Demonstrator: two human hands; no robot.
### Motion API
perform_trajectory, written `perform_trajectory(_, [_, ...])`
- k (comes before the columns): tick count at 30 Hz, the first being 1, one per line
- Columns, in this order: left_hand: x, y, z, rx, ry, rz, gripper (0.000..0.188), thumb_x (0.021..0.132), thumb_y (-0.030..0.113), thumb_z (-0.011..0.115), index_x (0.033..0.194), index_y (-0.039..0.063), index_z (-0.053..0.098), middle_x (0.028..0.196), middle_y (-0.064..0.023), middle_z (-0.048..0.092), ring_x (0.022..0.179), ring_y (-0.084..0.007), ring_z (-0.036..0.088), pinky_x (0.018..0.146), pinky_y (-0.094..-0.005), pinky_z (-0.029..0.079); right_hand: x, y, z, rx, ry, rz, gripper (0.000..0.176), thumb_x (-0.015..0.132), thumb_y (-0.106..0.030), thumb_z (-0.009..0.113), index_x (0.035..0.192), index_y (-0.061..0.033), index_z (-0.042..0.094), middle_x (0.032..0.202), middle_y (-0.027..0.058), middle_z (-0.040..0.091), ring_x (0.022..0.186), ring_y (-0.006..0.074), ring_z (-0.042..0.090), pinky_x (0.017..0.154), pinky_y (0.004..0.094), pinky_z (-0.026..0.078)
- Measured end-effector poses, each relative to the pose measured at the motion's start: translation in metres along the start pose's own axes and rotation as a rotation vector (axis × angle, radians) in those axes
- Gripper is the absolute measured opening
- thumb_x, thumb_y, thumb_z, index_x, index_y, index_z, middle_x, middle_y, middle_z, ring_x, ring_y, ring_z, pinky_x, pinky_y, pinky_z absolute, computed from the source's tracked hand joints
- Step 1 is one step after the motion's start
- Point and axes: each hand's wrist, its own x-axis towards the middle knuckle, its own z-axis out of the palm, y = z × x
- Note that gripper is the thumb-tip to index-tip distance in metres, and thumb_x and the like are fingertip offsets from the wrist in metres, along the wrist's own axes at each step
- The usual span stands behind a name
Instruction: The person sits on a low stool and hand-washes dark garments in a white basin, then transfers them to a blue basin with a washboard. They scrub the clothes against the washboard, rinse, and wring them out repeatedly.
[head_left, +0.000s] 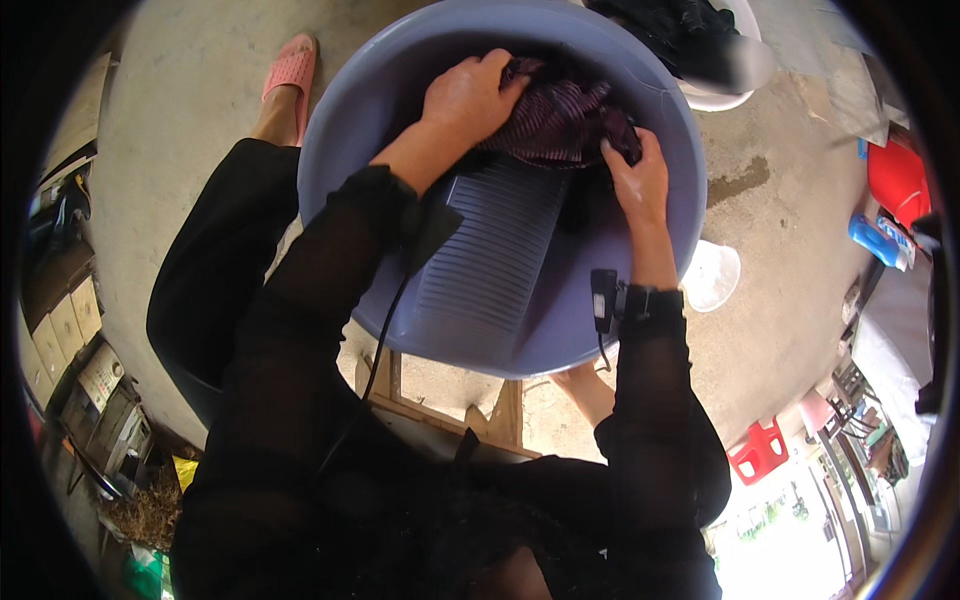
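Inside a large blue-grey plastic tub (330, 142) lies a dark purple striped garment (555, 120). My left hand (469, 97) grips its upper left part, thumb and fingers pinching the cloth. At its right end my right hand (641, 169) holds a bunched fold between thumb and fingers. The cloth is stretched between both hands over the far end of a ridged washboard (491, 247), which slopes up toward me to the tub's near rim. Dark shadow, or dark cloth, fills the space under the garment; I cannot tell which.
A white basin (724, 101) with black clothes (675, 34) stands beyond the tub at the right. A small white bowl (711, 276) sits on the concrete floor beside the tub. Farther right are a blue bottle (874, 240), a red container (896, 184) and a red plastic stool (759, 452).
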Motion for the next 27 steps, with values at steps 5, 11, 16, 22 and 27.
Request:
perform_trajectory(5, [-0.048, 0.023, -0.029, -0.02, -0.66, 0.299, 0.029, 0.074, 0.031, 0.068, 0.091, 0.01, 0.059, 0.099, -0.0143, 0.056, 0.09, -0.0328, 0.057, 0.078, -0.0394, 0.046, -0.057, -0.006, -0.057, -0.008, -0.323, 0.162, 0.059, 0.074, -0.034, 0.068, 0.118, 0.0006, 0.05, 0.112, 0.0233, 0.055, 0.106, 0.036, 0.052, 0.092, 0.0386, 0.04])
perform_trajectory(11, [-0.055, 0.036, 0.004, 0.088, 0.009, 0.286, 0.04, 0.073, 0.041, 0.066, 0.106, 0.018, 0.06, 0.123, -0.0112, 0.049, 0.113, -0.0334, 0.045, 0.087, -0.0489, 0.04, -0.087, -0.015, 0.069, -0.124, 0.063, 0.287, 0.054, 0.091, -0.035, 0.045, 0.127, 0.0034, 0.039, 0.119, 0.0342, 0.043, 0.11, 0.0452, 0.044, 0.092, 0.046, 0.039])
perform_trajectory(16, [-0.038, 0.025, 0.069, 0.282, -0.195, 0.206, 0.038, 0.073, 0.04, 0.063, 0.104, 0.019, 0.06, 0.118, -0.0066, 0.05, 0.114, -0.0266, 0.042, 0.083, -0.0511, 0.038, -0.068, 0.027, 0.105, -0.108, 0.198, 0.483, 0.038, 0.092, -0.032, 0.04, 0.099, 0.0018, 0.056, 0.091, 0.0281, 0.059, 0.089, 0.0429, 0.057, 0.078, 0.0483, 0.046])
perform_trajectory(22, [0.027, 0.022, 0.12, 0.302, -0.189, 0.292, 0.04, 0.078, 0.041, 0.058, 0.107, 0.015, 0.059, 0.114, -0.007, 0.052, 0.11, -0.0272, 0.047, 0.081, -0.0483, 0.041, 0.0, 0.053, 0.084, -0.344, 0.06, 0.391, 0.044, 0.09, -0.03, 0.036, 0.072, 0.001, 0.061, 0.076, 0.026, 0.061, 0.077, 0.0445, 0.059, 0.072, 0.0496, 0.048])
perform_trajectory(27, [0.052, 0.033, 0.087, 0.212, -0.314, 0.227, 0.043, 0.078, 0.042, 0.058, 0.111, 0.014, 0.059, 0.117, -0.0095, 0.052, 0.108, -0.029, 0.049, 0.085, -0.0452, 0.043, 0.021, 0.046, 0.046, -0.135, -0.049, 0.311, 0.048, 0.091, -0.035, 0.039, 0.085, 0.0071, 0.061, 0.089, 0.0328, 0.058, 0.091, 0.0458, 0.056, 0.081, 0.0467, 0.044])
